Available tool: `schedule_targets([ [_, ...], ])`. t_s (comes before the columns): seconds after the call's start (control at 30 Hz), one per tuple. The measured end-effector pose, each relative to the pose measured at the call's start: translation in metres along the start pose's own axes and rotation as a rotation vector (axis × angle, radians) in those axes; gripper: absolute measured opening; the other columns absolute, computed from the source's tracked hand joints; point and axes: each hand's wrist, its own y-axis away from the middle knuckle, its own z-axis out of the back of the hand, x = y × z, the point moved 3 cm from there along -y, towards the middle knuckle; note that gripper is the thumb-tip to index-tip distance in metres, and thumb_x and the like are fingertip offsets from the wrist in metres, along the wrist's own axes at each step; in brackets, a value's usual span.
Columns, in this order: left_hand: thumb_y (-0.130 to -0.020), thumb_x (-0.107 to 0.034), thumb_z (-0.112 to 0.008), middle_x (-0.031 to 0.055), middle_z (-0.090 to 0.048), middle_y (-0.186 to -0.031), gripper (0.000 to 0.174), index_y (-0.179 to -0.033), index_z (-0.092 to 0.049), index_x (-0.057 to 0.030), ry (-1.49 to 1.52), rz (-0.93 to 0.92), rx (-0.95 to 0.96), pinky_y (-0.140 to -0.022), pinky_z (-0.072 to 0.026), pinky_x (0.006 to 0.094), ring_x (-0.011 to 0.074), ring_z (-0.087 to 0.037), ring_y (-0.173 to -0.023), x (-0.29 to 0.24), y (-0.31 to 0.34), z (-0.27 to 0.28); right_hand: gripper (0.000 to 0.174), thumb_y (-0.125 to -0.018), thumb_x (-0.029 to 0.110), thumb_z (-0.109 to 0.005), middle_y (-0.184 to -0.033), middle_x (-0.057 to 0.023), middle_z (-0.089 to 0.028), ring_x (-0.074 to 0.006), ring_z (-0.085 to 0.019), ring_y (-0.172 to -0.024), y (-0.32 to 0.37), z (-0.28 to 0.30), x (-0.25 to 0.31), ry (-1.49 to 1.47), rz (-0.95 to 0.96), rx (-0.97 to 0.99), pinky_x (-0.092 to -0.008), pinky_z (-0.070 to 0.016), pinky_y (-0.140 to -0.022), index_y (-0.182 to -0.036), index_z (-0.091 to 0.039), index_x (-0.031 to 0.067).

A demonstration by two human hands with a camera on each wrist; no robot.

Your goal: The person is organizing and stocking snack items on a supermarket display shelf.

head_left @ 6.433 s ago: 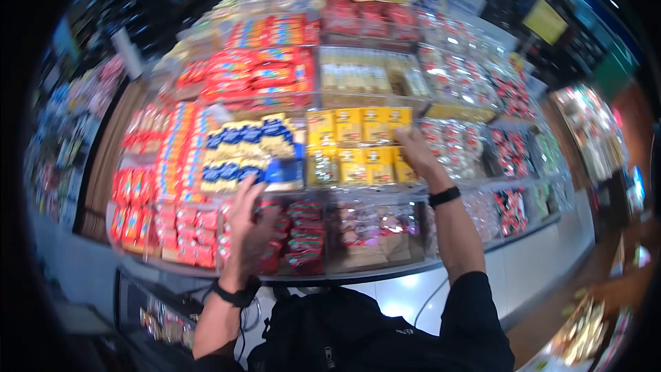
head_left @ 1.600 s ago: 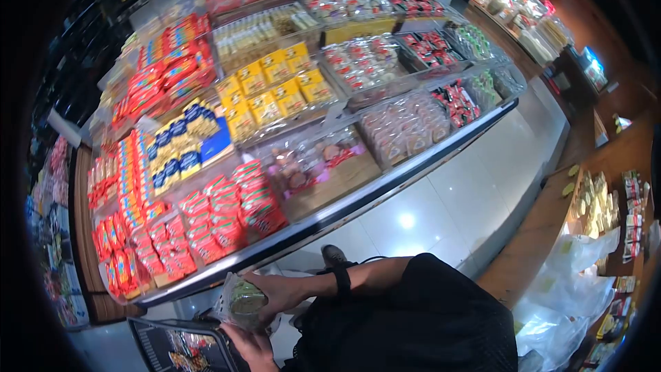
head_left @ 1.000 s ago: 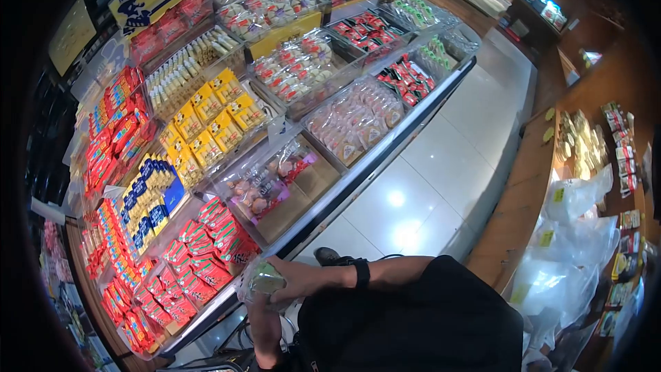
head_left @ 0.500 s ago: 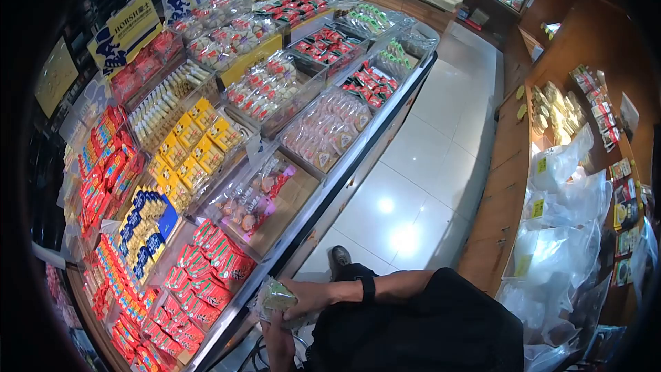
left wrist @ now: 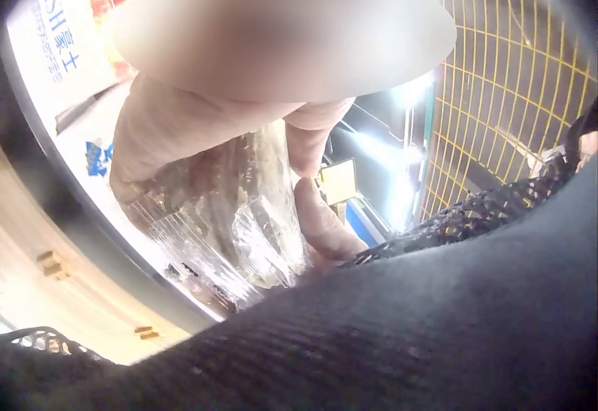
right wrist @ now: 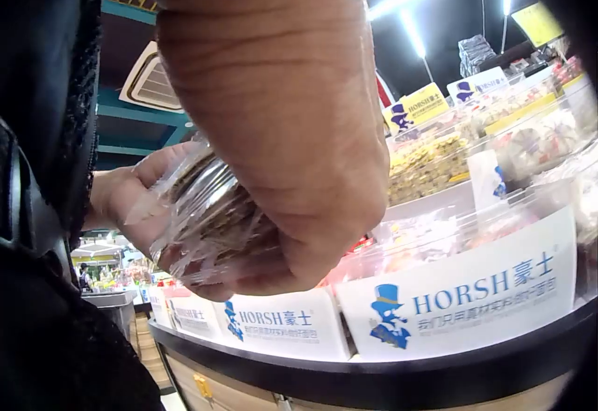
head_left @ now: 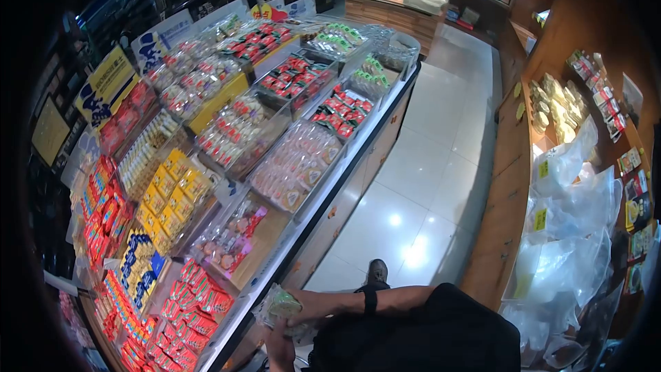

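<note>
Both hands hold one clear plastic-wrapped package (head_left: 282, 305) with pale green contents, low in front of the body beside the display's front edge. In the head view my right hand (head_left: 306, 305) grips its right side, a black band on the wrist. From below, my left hand (head_left: 278, 344) holds the lower end of the package. In the right wrist view, the crinkled package (right wrist: 220, 215) looks brownish between the right hand (right wrist: 290, 140) and the left hand's fingers (right wrist: 131, 196). The left wrist view shows the shiny wrap (left wrist: 248, 215) under curled fingers (left wrist: 168, 131).
On the left a long display stand holds clear bins of packaged snacks, among them red packets (head_left: 196, 296), yellow packets (head_left: 172, 196) and pinkish packs (head_left: 292, 165). A tiled aisle (head_left: 427, 158) runs forward. Wooden shelving with hanging plastic bags (head_left: 561, 255) lines the right.
Earlier the right hand was at the yellow packets and the left hand was raised over the bins; later both hold the package. The view has turned rightward along the aisle, and the black basket has left view.
</note>
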Motion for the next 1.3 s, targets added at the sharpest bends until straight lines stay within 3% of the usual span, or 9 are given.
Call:
schedule_targets([
  [0.17, -0.085, 0.002, -0.060, 0.0113, -0.056, -0.127, 0.057, -0.137, -0.040, -0.0041, -0.045, 0.095, -0.049, -0.098, -0.0458, 0.0374, 0.0231, -0.057, -0.116, 0.029, -0.037, -0.094, 0.071, -0.080, 0.018, -0.076, -0.125, -0.0095, -0.054, -0.0173, -0.048, -0.119, 0.065, 0.086, 0.039, -0.086, 0.059, -0.023, -0.0327, -0.0398, -0.103, -0.137, -0.038, 0.0008],
  [0.37, -0.083, 0.002, -0.063, 0.0105, -0.052, -0.133, 0.063, -0.140, -0.037, -0.0024, -0.099, 0.041, 0.178, -0.107, -0.0391, 0.0368, 0.0224, -0.051, -0.124, 0.061, -0.074, -0.205, 0.069, -0.080, 0.013, -0.075, -0.126, -0.0084, -0.055, -0.0167, -0.049, -0.118, 0.133, 0.182, 0.059, -0.047, 0.073, -0.264, -0.0317, -0.0397, -0.103, -0.138, -0.041, 0.0019],
  [0.43, -0.083, -0.001, -0.064, 0.0104, -0.049, -0.135, 0.065, -0.141, -0.035, -0.0025, -0.087, 0.020, 0.235, -0.109, -0.0372, 0.0370, 0.0221, -0.048, -0.127, 0.063, -0.080, -0.233, 0.065, -0.080, 0.008, -0.073, -0.127, -0.0053, -0.057, -0.0149, -0.052, -0.117, 0.148, 0.209, 0.072, -0.206, 0.041, -0.281, -0.0310, -0.0410, -0.103, -0.138, -0.043, 0.0039],
  [0.5, -0.082, -0.005, -0.067, 0.0104, -0.047, -0.138, 0.069, -0.142, -0.033, -0.0026, -0.106, 0.018, 0.310, -0.110, -0.0360, 0.0374, 0.0217, -0.045, -0.130, 0.065, -0.093, -0.252, 0.064, -0.080, 0.007, -0.072, -0.120, -0.0063, -0.061, -0.0164, -0.056, -0.113, 0.160, 0.229, 0.089, -0.352, 0.017, -0.266, -0.0313, -0.0459, -0.098, -0.137, -0.043, 0.0043],
  [0.7, -0.081, -0.010, -0.072, 0.0106, -0.048, -0.134, 0.072, -0.141, -0.033, -0.0034, -0.217, 0.069, 0.354, -0.109, -0.0367, 0.0364, 0.0205, -0.047, -0.127, 0.069, -0.121, -0.295, 0.066, -0.082, 0.012, -0.073, -0.126, -0.0057, -0.056, -0.0158, -0.051, -0.120, 0.179, 0.270, 0.092, -0.436, 0.070, -0.238, -0.0320, -0.0377, -0.106, -0.139, -0.040, 0.0037],
  [0.9, -0.081, -0.013, -0.073, 0.0104, -0.049, -0.133, 0.072, -0.140, -0.034, -0.0038, -0.205, 0.118, 0.382, -0.109, -0.0363, 0.0368, 0.0201, -0.047, -0.127, 0.071, -0.147, -0.316, 0.069, -0.081, 0.017, -0.077, -0.127, -0.0070, -0.057, -0.0172, -0.052, -0.120, 0.183, 0.289, 0.106, -0.452, 0.092, -0.299, -0.0324, -0.0385, -0.106, -0.138, -0.041, 0.0041],
  [1.2, -0.074, -0.014, -0.079, 0.0095, -0.045, -0.138, 0.085, -0.144, -0.032, -0.0033, -0.169, 0.008, 0.535, -0.112, -0.0299, 0.0381, 0.0222, -0.042, -0.131, 0.033, -0.198, -0.321, 0.074, -0.080, 0.022, -0.079, -0.125, -0.0090, -0.056, -0.0167, -0.052, -0.120, 0.149, 0.304, 0.162, 0.200, 0.266, -0.610, -0.0322, -0.0434, -0.101, -0.138, -0.037, 0.0006],
  [1.23, -0.074, -0.014, -0.079, 0.0093, -0.046, -0.138, 0.085, -0.144, -0.032, -0.0034, -0.143, -0.020, 0.574, -0.113, -0.0297, 0.0385, 0.0223, -0.043, -0.131, 0.030, -0.203, -0.321, 0.075, -0.081, 0.024, -0.078, -0.127, -0.0137, -0.056, -0.0219, -0.054, -0.121, 0.143, 0.304, 0.169, 0.337, 0.288, -0.639, -0.0350, -0.0452, -0.099, -0.138, -0.036, -0.0009],
  [1.3, -0.078, -0.019, -0.078, 0.0096, -0.050, -0.136, 0.080, -0.143, -0.033, -0.0032, -0.122, -0.056, 0.640, -0.111, -0.0335, 0.0389, 0.0225, -0.046, -0.129, 0.017, -0.210, -0.321, 0.077, -0.080, 0.025, -0.079, -0.129, -0.0177, -0.055, -0.0267, -0.053, -0.123, 0.130, 0.293, 0.195, 0.534, 0.109, -0.651, -0.0368, -0.0454, -0.100, -0.138, -0.035, -0.0014],
])
